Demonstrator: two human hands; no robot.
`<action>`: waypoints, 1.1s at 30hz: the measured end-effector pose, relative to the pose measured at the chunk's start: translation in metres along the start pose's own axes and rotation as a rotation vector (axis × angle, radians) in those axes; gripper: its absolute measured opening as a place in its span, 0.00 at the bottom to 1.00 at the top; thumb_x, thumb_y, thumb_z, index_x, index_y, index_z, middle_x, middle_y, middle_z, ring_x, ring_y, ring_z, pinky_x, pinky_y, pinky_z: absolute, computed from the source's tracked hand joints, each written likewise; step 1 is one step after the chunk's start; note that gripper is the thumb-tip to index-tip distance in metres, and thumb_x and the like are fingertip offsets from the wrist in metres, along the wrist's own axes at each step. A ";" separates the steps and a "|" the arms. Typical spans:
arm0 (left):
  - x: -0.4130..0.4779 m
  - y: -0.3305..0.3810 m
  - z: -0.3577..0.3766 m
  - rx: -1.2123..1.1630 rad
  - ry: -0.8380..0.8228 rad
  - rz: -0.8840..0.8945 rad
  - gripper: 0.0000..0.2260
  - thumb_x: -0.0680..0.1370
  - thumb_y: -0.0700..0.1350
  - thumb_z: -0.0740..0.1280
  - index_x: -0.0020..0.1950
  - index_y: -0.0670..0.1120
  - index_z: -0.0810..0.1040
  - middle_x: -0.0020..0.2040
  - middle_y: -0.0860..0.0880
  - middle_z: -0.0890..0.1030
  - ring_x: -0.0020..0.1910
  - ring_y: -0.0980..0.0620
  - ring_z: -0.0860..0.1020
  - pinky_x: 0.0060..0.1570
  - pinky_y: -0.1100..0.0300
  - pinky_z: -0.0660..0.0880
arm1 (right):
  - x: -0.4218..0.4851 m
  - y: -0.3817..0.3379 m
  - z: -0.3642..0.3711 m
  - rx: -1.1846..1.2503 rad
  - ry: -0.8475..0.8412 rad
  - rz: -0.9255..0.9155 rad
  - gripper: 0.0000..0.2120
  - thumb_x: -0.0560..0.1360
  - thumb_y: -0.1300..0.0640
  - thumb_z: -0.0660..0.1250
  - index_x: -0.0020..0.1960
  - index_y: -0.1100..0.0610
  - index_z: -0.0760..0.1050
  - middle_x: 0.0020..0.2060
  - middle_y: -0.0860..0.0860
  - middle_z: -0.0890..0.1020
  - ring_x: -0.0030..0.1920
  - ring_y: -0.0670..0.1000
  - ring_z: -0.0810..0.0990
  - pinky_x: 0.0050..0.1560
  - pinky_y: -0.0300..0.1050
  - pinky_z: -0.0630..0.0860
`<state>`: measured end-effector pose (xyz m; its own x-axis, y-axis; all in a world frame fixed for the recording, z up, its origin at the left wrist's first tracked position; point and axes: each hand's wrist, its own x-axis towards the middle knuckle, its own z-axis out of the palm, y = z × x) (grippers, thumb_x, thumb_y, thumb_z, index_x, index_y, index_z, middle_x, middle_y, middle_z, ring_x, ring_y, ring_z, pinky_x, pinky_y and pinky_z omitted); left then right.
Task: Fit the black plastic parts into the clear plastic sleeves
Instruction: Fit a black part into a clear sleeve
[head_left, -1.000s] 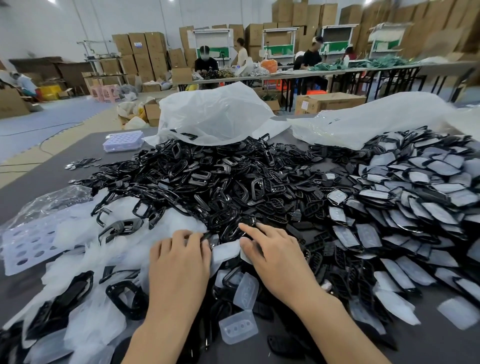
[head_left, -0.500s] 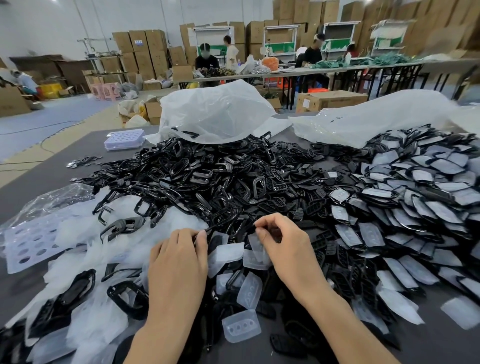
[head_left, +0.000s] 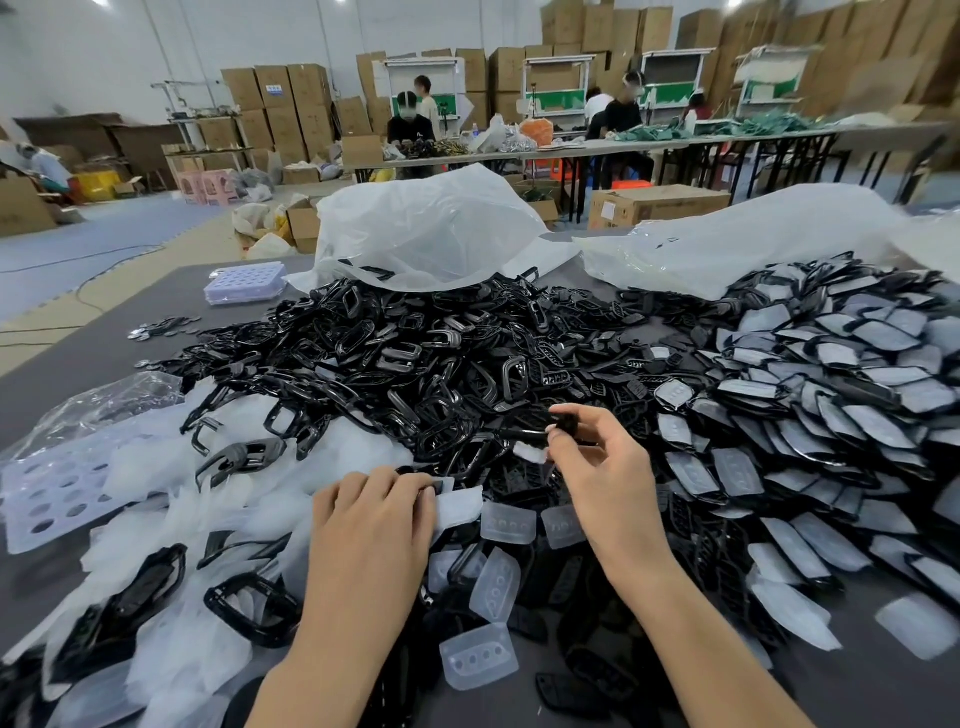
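**Trainee:** State the condition of each grip.

**Technician:** Right hand: grip pressed together, with thumb and forefinger pinching one small black plastic part. The part is held above the near edge of the heap of black parts. Left hand: palm down at the near-left edge of the heap, fingertips bent onto a clear sleeve. The thumb is hidden. Whether that grip pinches the sleeve or only presses on it cannot be told.

**Trainee:** Where is the remaining stock?

**Technician:** The heap occupies the middle of the grey tabletop.
- Loose clear sleeves lie at the near side of the heap, between the two forearms, mixed with flat black pieces.
- Sleeved parts lie overlapped to the right of the heap, touching it.
- Crumpled white film, with several larger black frames on it, lies to the left of the heap.
- A white plastic bag stands at the far side of the heap, its open edge resting over the parts.
- A perforated tray sits to the far left of the heap, apart from it.
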<state>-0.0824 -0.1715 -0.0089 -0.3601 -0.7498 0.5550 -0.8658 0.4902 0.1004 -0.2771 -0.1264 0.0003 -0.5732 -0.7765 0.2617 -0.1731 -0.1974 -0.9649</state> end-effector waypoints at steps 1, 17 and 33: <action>0.000 0.000 -0.001 0.012 -0.032 -0.017 0.08 0.78 0.49 0.65 0.51 0.49 0.83 0.42 0.52 0.80 0.43 0.45 0.78 0.49 0.48 0.73 | 0.001 -0.001 -0.001 0.014 0.026 -0.007 0.11 0.80 0.56 0.69 0.50 0.38 0.80 0.44 0.39 0.84 0.46 0.41 0.83 0.45 0.31 0.76; 0.004 0.000 -0.007 -0.151 -0.332 -0.158 0.14 0.82 0.56 0.57 0.67 0.59 0.72 0.57 0.58 0.71 0.62 0.54 0.66 0.66 0.58 0.60 | 0.003 0.003 0.000 0.078 0.033 0.021 0.12 0.79 0.59 0.68 0.53 0.41 0.79 0.36 0.37 0.83 0.44 0.50 0.84 0.50 0.48 0.83; -0.002 0.012 -0.019 -0.696 0.078 -0.122 0.07 0.80 0.55 0.60 0.55 0.63 0.75 0.48 0.63 0.77 0.48 0.61 0.78 0.45 0.74 0.71 | 0.000 0.001 0.001 0.144 -0.030 0.064 0.11 0.80 0.61 0.68 0.56 0.46 0.80 0.37 0.42 0.84 0.42 0.47 0.86 0.45 0.37 0.81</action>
<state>-0.0854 -0.1556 0.0074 -0.2261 -0.7964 0.5609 -0.4659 0.5941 0.6557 -0.2761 -0.1270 -0.0008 -0.5545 -0.8076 0.2007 -0.0189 -0.2289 -0.9733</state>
